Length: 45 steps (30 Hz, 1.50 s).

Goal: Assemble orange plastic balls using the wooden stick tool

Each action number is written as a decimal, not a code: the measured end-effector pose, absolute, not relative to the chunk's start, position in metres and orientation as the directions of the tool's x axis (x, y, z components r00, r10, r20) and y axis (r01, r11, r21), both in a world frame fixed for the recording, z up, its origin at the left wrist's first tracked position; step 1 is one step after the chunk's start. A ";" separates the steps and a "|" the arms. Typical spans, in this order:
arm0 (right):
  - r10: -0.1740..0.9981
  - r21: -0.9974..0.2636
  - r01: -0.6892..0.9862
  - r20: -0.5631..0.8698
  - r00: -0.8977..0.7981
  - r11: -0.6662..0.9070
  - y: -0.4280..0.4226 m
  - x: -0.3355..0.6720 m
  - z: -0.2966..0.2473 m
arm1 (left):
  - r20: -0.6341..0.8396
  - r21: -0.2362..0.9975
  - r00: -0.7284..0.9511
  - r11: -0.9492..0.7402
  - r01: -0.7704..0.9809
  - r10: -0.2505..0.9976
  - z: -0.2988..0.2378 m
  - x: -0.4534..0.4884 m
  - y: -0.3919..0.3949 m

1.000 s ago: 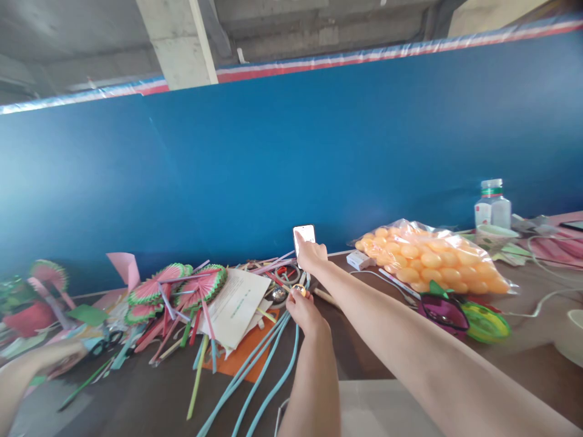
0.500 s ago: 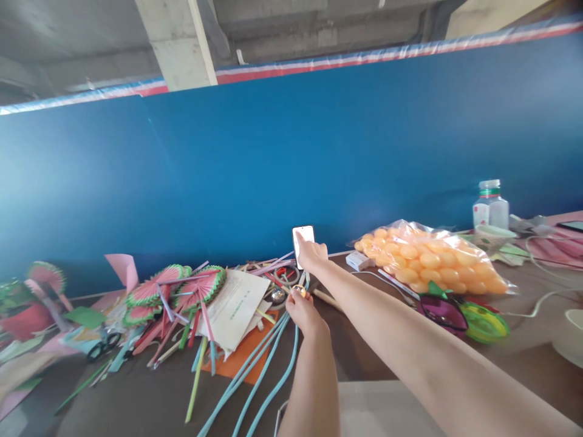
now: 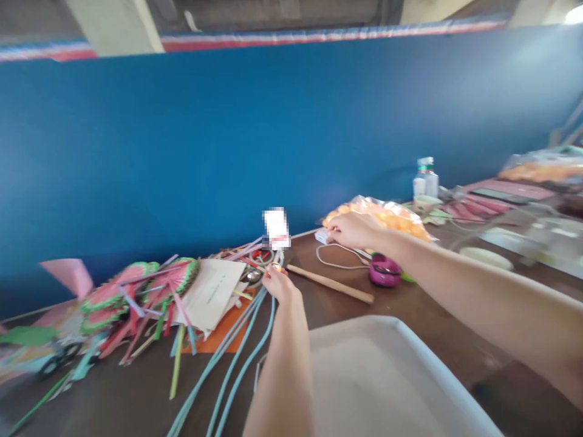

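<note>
Print on the paper [image 3: 212, 296] and the bottles [image 3: 427, 184] is too small to read; the phone [image 3: 277, 229] is pixelated. The left hand [image 3: 280, 286] pinches a small shiny ball [image 3: 276, 267], partly hidden by the fingers, just below the phone. The right hand [image 3: 355, 230] is at the white box [image 3: 321, 235] beside the bag of orange balls [image 3: 403, 221]; whether it grips the box, I cannot tell. Brown table [image 3: 423, 321] shows between the wooden stick [image 3: 330, 283] and the pale panel [image 3: 364, 370], cut off below.
</note>
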State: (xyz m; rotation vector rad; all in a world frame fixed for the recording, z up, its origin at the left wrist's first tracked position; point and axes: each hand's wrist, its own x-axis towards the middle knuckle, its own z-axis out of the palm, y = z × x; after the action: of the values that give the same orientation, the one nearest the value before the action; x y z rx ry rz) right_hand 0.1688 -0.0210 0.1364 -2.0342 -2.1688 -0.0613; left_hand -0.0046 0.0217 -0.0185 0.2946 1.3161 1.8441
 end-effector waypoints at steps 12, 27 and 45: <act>0.982 -0.070 0.997 -0.180 -0.053 0.041 -0.069 0.261 0.107 | -0.333 0.823 -0.590 -0.079 -0.563 0.735 0.001 -0.004 0.010; 0.970 -0.028 0.999 -0.242 -0.028 0.022 -0.059 0.253 0.086 | -0.389 0.798 -0.543 -0.022 -0.602 0.744 -0.004 -0.002 0.015; 0.955 0.027 0.998 -0.292 -0.053 0.063 -0.051 0.261 0.079 | -0.363 0.809 -0.528 -0.021 -0.587 0.768 -0.010 -0.001 0.017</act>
State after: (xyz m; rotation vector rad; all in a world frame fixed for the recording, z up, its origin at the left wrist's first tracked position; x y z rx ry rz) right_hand 0.2609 -0.0510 0.0789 -2.3054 -2.4461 0.3106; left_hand -0.0014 0.0168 -0.0097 0.2158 1.2482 1.7311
